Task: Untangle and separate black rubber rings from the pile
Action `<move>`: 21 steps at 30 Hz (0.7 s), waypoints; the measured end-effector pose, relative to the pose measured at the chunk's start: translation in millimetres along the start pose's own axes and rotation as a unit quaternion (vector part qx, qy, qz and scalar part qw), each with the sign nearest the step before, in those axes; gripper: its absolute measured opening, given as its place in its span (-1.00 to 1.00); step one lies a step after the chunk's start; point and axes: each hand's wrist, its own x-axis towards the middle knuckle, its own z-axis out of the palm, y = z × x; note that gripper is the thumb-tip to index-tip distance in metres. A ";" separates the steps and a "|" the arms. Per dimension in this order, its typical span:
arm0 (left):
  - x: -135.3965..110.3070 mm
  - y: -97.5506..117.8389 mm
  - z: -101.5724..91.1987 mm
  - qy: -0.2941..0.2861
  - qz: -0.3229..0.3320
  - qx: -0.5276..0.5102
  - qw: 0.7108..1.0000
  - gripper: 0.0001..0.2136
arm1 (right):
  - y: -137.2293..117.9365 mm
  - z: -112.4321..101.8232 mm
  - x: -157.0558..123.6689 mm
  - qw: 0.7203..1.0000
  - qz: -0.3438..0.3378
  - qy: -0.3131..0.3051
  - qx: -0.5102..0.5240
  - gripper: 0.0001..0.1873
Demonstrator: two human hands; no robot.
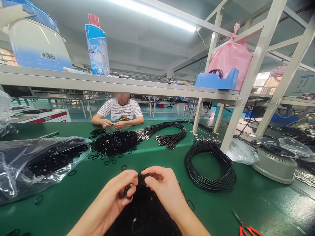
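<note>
The left hand (123, 189) is curled, its fingers bent in around a few thin black rings (126, 190), and its thumb and first finger nearly meet at the tips. The right hand (164, 184) is bent too, with its thumb and first finger pinched close on what looks like one dark ring (145, 179). The two sets of fingertips are just beside each other, and I can't tell if they both touch that ring. The work looks part way through: some rings are in the fingers, and lots and lots are loose. I can't see which ones are done, if any are. Right under both hands lies a dark heap of rings (145, 214), so the rings are in the fingers and also below them. One stray ring (191, 205) lies by the right wrist, and another (123, 167) is just past the left hand. Farther out there is a big pile of rings (114, 143), and to its left a clear plastic bag (73, 141) with many more inside. Behind that pile, another person (123, 113) has both hands close together by a small dark thing. On the right sit a fat coil of black cables (209, 178) and, nearer, a red-handled tool (242, 226).
</note>
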 end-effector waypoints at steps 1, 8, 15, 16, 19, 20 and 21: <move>0.0 -2.5 0.9 -0.016 0.010 0.052 0.998 -0.81 | 0.2 0.4 -1.0 1.000 -0.007 -0.001 -0.014 -0.77; 4.6 -7.0 -7.8 0.025 0.050 0.167 0.984 -0.66 | 1.0 -4.2 0.7 1.000 -0.009 0.026 -0.013 -0.80; 2.4 -4.3 -13.0 -0.024 0.044 0.231 0.972 -0.64 | -2.1 -4.9 0.5 1.000 0.005 0.001 0.002 -0.88; 1.9 -5.4 -12.1 -0.037 0.046 0.244 0.968 -0.64 | -1.8 -3.6 -0.4 1.000 0.004 -0.003 0.008 -0.85; 0.2 -6.0 -8.7 -0.067 0.046 0.280 0.957 -0.64 | 0.7 -0.8 -0.8 0.999 0.008 -0.023 0.034 -0.75; -0.4 -5.1 -7.6 -0.071 0.047 0.286 0.954 -0.64 | 1.8 -0.9 0.0 0.999 0.010 -0.024 0.036 -0.76; -0.8 -3.7 -6.8 -0.070 0.050 0.290 0.953 -0.65 | 2.9 -1.8 1.0 0.999 0.012 -0.019 0.032 -0.79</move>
